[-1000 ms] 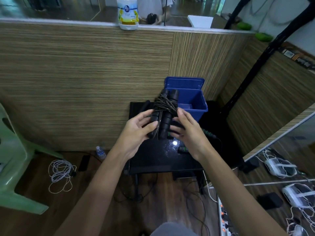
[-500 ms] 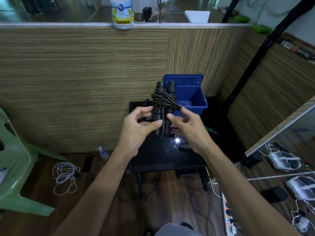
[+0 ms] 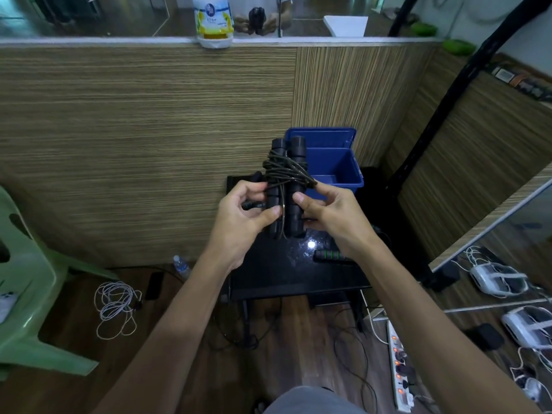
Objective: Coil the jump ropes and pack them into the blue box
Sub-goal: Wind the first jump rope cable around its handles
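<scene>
Both hands hold the black jump rope (image 3: 286,186) upright over the black bench (image 3: 286,273): the left hand (image 3: 243,210) grips its handles and the right hand (image 3: 327,213) pinches the cord, just in front of the open blue box (image 3: 337,165). A second rope handle with green bands (image 3: 330,254) lies on the bench. The white-and-yellow tub (image 3: 213,20) on the ledge has a label too blurry to read.

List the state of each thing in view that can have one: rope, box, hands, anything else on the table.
Black jump rope: handles side by side, cord wound round them, held above the table.
Blue box: lid open, looks empty.
Left hand: grips the handles.
Right hand: pinches the cord's loose loop.
Green-striped handle: lying on the black table, not yet packed.
</scene>
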